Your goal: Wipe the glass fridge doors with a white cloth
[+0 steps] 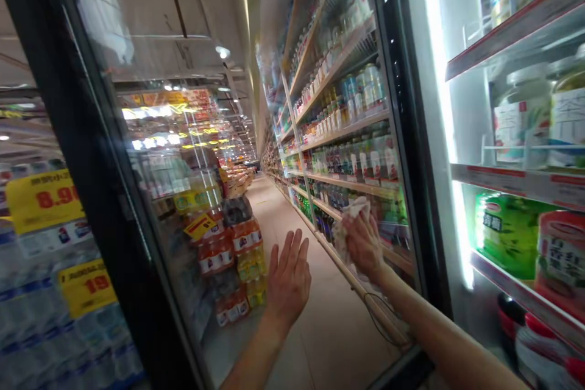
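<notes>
My right hand [364, 245] presses a pale, crumpled cloth [339, 237] on the glass pane [315, 323] of a black-framed cooler door. The cloth bunches past the fingertips and along the left side of the hand. Left of it, my left hand [289, 283] is raised with its palm toward the glass and its fingers stretched out. Nothing shows in that hand. Whether the left palm touches the pane I cannot tell. The door's black frame [414, 134] runs down both sides of the pane.
At right, lit cooler shelves [507, 177] hold bottles, a green pack [509, 231] and a red pack [562, 256]. Long drink shelves [347, 180] appear in the glass, with stacked orange drinks [217, 253]. Yellow price signs [43, 198] and water bottles [59, 335] stand at left.
</notes>
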Demonstrator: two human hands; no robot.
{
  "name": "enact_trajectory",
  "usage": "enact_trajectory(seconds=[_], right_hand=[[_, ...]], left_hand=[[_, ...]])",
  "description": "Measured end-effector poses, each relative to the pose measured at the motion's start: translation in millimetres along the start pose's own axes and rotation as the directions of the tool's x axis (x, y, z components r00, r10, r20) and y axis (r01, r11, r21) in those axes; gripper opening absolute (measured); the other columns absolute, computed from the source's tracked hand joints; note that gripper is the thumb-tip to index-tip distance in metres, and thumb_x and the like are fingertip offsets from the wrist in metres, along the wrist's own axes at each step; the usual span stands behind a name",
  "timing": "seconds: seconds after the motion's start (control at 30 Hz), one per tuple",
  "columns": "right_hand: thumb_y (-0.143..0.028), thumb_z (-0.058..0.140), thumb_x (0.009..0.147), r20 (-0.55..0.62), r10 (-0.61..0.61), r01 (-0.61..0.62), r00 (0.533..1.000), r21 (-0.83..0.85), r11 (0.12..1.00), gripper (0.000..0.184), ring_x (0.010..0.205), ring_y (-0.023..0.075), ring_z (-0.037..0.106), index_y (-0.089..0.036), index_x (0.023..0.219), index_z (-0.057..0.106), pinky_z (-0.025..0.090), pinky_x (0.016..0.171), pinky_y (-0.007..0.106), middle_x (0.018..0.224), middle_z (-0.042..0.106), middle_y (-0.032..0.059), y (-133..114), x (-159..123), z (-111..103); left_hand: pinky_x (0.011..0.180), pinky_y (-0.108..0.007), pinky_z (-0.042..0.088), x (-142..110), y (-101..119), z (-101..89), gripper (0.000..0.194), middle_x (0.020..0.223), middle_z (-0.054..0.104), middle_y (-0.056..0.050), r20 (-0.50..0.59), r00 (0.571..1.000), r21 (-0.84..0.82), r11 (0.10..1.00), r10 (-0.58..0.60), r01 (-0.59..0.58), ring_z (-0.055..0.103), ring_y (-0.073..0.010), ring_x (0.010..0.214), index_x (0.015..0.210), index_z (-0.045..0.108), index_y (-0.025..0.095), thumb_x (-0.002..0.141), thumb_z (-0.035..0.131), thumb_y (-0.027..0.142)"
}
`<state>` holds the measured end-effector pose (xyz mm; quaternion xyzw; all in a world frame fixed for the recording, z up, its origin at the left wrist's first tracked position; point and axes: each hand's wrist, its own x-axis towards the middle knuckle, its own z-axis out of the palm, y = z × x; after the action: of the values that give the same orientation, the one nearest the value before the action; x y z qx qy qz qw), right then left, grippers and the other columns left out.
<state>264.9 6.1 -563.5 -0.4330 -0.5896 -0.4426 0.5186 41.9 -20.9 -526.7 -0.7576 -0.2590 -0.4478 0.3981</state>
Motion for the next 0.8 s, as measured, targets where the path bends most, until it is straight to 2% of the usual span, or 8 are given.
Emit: enact_trajectory(seconds=[0.13, 0.2, 0.3, 0.4, 0.53, 0.6, 0.73, 0.8], right_hand=[[-0.019, 0.032, 0.088, -0.172, 0.319, -0.326, 0.932, -0.015, 0.945, 0.049, 0.136, 0.0255, 0.025, -0.022, 0.136, 0.034, 0.029, 0.106, 0.054, 0.144, 0.035, 0.0106, 37.7, 22.5, -1.8], [-0.019, 0.032, 0.087, -0.181, 0.312, -0.318, 0.933, -0.003, 0.948, 0.049, 0.137, 0.0264, 0.023, -0.02, 0.136, 0.035, 0.028, 0.106, 0.054, 0.145, 0.033, 0.0115, 24.8, 33.8, 0.6], [-0.02, 0.037, 0.086, -0.059, 0.116, -0.116, 0.991, 0.016, 0.993, 0.048, 0.137, 0.0263, 0.023, -0.021, 0.134, 0.039, 0.028, 0.107, 0.051, 0.14, 0.041, 0.0106, -2.8, 36.8, 4.0], [-0.018, 0.039, 0.085, 0.01, -0.009, 0.008, 1.0, 0.02, 1.0, 0.05, 0.136, 0.0248, 0.026, -0.025, 0.134, 0.039, 0.029, 0.107, 0.05, 0.136, 0.046, 0.0074, 5.3, 34.4, 2.5], [-0.02, 0.031, 0.087, -0.157, 0.271, -0.275, 0.95, -0.005, 0.962, 0.05, 0.136, 0.0258, 0.025, -0.022, 0.137, 0.034, 0.029, 0.106, 0.054, 0.143, 0.036, 0.0099, 42.4, 58.2, -0.9], [-0.021, 0.029, 0.088, -0.2, 0.318, -0.322, 0.927, 0.012, 0.947, 0.049, 0.136, 0.0262, 0.025, -0.021, 0.137, 0.035, 0.029, 0.106, 0.054, 0.143, 0.036, 0.0106, 34.6, 77.0, 0.7], [-0.021, 0.034, 0.087, -0.028, 0.054, -0.053, 0.998, 0.032, 0.998, 0.049, 0.138, 0.0253, 0.02, -0.022, 0.135, 0.037, 0.026, 0.109, 0.05, 0.141, 0.04, 0.0077, -26.7, 88.6, 4.5], [-0.021, 0.038, 0.086, 0.049, -0.161, 0.158, 0.986, 0.059, 0.986, 0.048, 0.138, 0.0232, 0.021, -0.025, 0.133, 0.04, 0.025, 0.11, 0.046, 0.137, 0.045, 0.0047, -42.3, 81.3, 3.0]], left_hand=[[0.113, -0.04, 0.013, -1.3, 0.6, 0.5, 0.047, 0.135, 0.045, -0.009, 0.006, 1.0, -0.016, 1.0, -0.018, 0.018, 0.026, -0.019, 0.134, 0.129, 0.044, 0.014, 0.083, 0.044, 0.013], [0.113, -0.04, 0.013, -1.4, 1.8, 0.8, 0.047, 0.135, 0.045, -0.01, -0.003, 1.0, -0.016, 1.0, -0.018, 0.018, 0.026, -0.0189, 0.134, 0.13, 0.043, 0.014, 0.083, 0.044, 0.013], [0.113, -0.039, 0.013, 0.0, 0.9, -0.8, 0.046, 0.134, 0.046, -0.01, -0.012, 1.0, -0.017, 1.0, -0.004, 0.004, 0.026, -0.0183, 0.134, 0.129, 0.044, 0.013, 0.083, 0.045, 0.013], [0.113, -0.038, 0.014, 3.8, -6.4, -6.4, 0.048, 0.133, 0.046, -0.011, -0.012, 1.0, -0.027, 1.0, 0.007, -0.007, 0.026, -0.0178, 0.134, 0.132, 0.041, 0.014, 0.084, 0.044, 0.014], [0.112, -0.04, 0.014, 9.7, -19.1, -12.6, 0.057, 0.137, 0.042, -0.012, -0.025, 1.0, 0.014, 1.0, -0.008, 0.008, 0.023, -0.0193, 0.135, 0.138, 0.031, 0.014, 0.083, 0.046, 0.014], [0.113, -0.041, 0.013, 11.2, -21.8, -12.7, 0.059, 0.138, 0.041, -0.012, -0.021, 1.0, 0.03, 0.999, -0.016, 0.017, 0.022, -0.0197, 0.135, 0.139, 0.028, 0.015, 0.083, 0.046, 0.015], [0.112, -0.042, 0.012, 11.9, -25.0, -12.7, 0.06, 0.137, 0.041, -0.012, -0.025, 1.0, 0.04, 0.999, -0.02, 0.02, 0.024, -0.0198, 0.135, 0.14, 0.027, 0.016, 0.083, 0.047, 0.017], [0.112, -0.042, 0.013, 13.0, -31.0, -16.6, 0.06, 0.137, 0.042, -0.013, -0.034, 0.999, 0.056, 0.998, -0.024, 0.026, 0.026, -0.0206, 0.135, 0.139, 0.028, 0.016, 0.083, 0.048, 0.019]])
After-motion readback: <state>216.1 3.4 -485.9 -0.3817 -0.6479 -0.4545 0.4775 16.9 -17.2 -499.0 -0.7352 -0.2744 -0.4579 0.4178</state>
